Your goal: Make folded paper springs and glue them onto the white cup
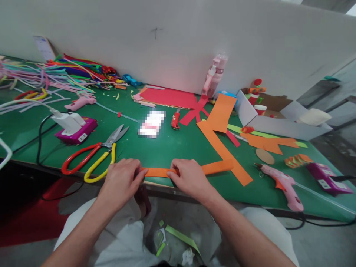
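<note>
An orange paper strip (pixel 157 172) runs sideways along the front edge of the green table (pixel 144 148). My left hand (pixel 124 180) pinches its left end between thumb and fingers. Further right, my right hand (pixel 190 178) grips the same strip, whose free end passes on to the right over another orange strip (pixel 233 163). Beside my left hand lie scissors (pixel 109 142) with one red and one yellow handle, blades apart. A larger orange paper piece (pixel 221 113) sits beyond my right hand.
A pink glue gun (pixel 283 183) and purple power block (pixel 329 178) lie at right, a second pink glue gun (pixel 80 102) and purple block (pixel 76 131) at left. Pipe cleaners (pixel 80 72), red paper (pixel 169 96), a red cutter (pixel 175 119) and a white box (pixel 286 124) stand farther back.
</note>
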{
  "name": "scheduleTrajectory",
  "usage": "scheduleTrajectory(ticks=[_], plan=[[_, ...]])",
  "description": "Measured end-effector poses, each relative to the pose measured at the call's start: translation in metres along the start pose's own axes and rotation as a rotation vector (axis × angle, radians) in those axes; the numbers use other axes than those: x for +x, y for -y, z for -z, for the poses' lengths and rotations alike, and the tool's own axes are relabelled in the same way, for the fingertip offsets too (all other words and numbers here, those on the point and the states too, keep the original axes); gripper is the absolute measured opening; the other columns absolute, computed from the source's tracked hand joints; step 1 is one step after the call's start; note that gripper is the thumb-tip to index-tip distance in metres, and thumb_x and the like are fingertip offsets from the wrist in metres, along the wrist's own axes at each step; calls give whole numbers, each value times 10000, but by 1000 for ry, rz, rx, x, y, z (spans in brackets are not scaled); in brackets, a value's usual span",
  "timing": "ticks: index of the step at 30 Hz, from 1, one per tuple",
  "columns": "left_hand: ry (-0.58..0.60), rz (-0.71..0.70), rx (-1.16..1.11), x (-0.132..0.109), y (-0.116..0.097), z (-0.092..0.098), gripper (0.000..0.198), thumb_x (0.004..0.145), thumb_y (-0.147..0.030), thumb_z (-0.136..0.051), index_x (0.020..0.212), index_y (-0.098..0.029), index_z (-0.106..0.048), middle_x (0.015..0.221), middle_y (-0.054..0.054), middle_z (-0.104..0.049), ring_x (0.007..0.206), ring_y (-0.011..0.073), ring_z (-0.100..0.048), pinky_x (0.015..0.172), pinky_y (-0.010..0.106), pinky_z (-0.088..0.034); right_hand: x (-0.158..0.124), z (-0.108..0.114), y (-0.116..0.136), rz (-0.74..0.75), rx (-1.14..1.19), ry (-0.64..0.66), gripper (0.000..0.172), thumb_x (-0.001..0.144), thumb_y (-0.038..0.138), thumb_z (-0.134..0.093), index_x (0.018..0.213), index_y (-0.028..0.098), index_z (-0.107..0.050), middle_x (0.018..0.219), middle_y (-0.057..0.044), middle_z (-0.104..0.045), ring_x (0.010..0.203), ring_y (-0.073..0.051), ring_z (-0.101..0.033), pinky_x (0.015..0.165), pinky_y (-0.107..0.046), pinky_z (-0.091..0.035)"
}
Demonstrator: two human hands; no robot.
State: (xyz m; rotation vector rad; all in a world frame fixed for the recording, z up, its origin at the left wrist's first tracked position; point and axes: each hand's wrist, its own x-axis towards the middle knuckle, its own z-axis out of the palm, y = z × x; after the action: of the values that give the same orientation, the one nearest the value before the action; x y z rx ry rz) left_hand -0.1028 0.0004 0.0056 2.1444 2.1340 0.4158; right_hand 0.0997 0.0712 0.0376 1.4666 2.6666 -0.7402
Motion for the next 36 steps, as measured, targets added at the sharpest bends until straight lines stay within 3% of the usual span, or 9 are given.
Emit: scheduleTrajectory(ticks=[3,5,7,10,13,17,25,30,36], plan=[[-163,-10,102,-10,-7,3,290,981,-363,-412,844,-190,-599,824,77,-683,787,246,-623,712,376,-411,-1,0,0,0,-18,1,130,952,285,-627,877,181,-644,897,-37,-728,868,-186,-628,708,-303,-282],[-334,-98,157,-20,-19,2,297,995,-316,-401,1075,-154,-636,1092,139,-719,1000,278,-648,883,433,-439,-1,0,0,12,-28,-1,130,954,289,-625,892,178,-651,914,-45,-736,876,-190,-636,702,-304,-286],[-402,-265,154,-31,-32,-4,386,1005,-299,-385,1299,-139,-579,1338,149,-651,1249,282,-574,1091,465,-352,-2,-1,0,25,-37,-10,130,954,294,-627,906,178,-659,923,-51,-742,883,-192,-644,699,-303,-294],[-321,-425,166,-41,-44,-22,574,1016,-435,-333,1468,-104,-456,1468,149,-563,1407,291,-452,1195,470,-245,-2,-3,0,22,-47,-34,146,963,312,-615,922,182,-666,934,-53,-749,903,-195,-656,708,-305,-308],[-273,-454,209,-44,-38,-42,712,1008,-530,-272,1561,-82,-293,1508,177,-510,1418,316,-444,1190,493,-262,-3,-6,2,29,-52,-54,165,968,338,-601,941,190,-669,959,-47,-755,935,-202,-665,731,-313,-324],[-300,-499,188,-43,-24,-58,771,1003,-541,-276,1602,-86,-105,1537,221,-455,1416,357,-441,1180,538,-276,-6,-6,-1,49,-58,-65,212,967,399,-593,973,200,-662,962,-39,-757,939,-211,-670,749,-324,-333],[-323,-497,134,-43,-19,-64,769,991,-576,-282,1609,-149,-120,1545,197,-456,1408,354,-453,1195,540,-265,-41,7,-54,27,-2,-206,137,896,288,-724,847,184,-649,811,-8,-716,806,-164,-629,806,-296,-331],[-301,-508,166,-43,-15,-64,741,993,-508,-278,1611,-161,-62,1503,221,-500,1382,383,-482,1144,572,-326,-59,14,-90,-55,179,-248,109,861,232,-749,807,184,-668,705,36,-636,683,-123,-554,708,-244,-355],[-323,-501,143,-40,-17,-58,765,973,-534,-293,1613,-196,-46,1483,215,-525,1304,409,-558,1091,574,-368,-71,22,-113,-79,294,-264,73,822,162,-753,830,178,-682,760,31,-651,749,-125,-577,717,-233,-384]])
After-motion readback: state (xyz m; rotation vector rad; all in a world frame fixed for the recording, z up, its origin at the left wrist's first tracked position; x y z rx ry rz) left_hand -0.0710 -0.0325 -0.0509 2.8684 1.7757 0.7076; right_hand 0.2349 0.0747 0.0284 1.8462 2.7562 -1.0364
